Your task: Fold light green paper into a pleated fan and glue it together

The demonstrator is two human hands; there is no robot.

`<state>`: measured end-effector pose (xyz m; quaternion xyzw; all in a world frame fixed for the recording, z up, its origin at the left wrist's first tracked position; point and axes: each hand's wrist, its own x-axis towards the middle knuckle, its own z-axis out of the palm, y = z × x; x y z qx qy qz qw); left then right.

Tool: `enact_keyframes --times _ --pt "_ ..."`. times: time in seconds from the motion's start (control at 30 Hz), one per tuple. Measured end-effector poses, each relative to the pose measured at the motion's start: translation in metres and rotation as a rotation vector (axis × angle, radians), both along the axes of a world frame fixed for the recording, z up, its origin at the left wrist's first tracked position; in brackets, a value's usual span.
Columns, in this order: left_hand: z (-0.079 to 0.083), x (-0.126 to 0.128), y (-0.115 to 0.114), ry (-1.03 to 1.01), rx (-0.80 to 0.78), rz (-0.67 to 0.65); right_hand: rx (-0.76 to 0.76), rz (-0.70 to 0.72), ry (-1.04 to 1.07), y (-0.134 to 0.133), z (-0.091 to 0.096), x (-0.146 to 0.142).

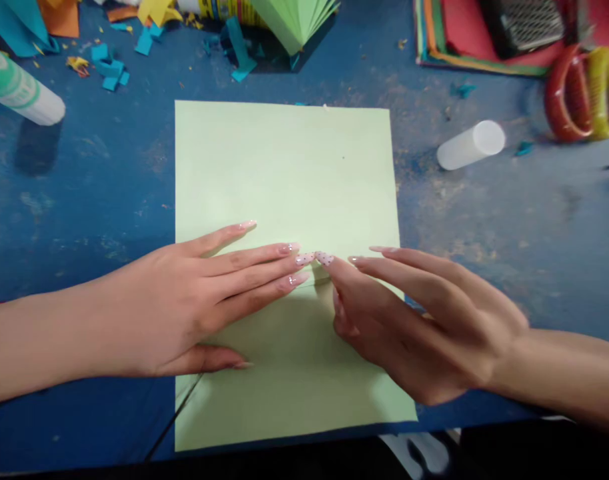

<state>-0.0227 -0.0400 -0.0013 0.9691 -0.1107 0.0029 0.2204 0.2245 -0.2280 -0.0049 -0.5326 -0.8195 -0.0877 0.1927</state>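
A light green sheet of paper lies on the blue table, its near part folded up over itself. My left hand lies flat on the folded part, fingers stretched out to the right along the crease. My right hand comes in from the right, fingers extended, with fingertips pressing the fold line beside the left fingertips. Neither hand holds anything.
A glue stick lies at the far left and a white cap at the right. Blue paper scraps, a pleated green fan, stacked coloured sheets and red and yellow bangles line the far edge.
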Motion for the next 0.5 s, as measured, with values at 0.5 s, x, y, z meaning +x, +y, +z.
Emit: enact_keyframes --times 0.5 --pt "-0.001 0.003 0.003 0.013 0.04 0.035 0.07 0.151 -0.349 0.019 0.013 0.003"
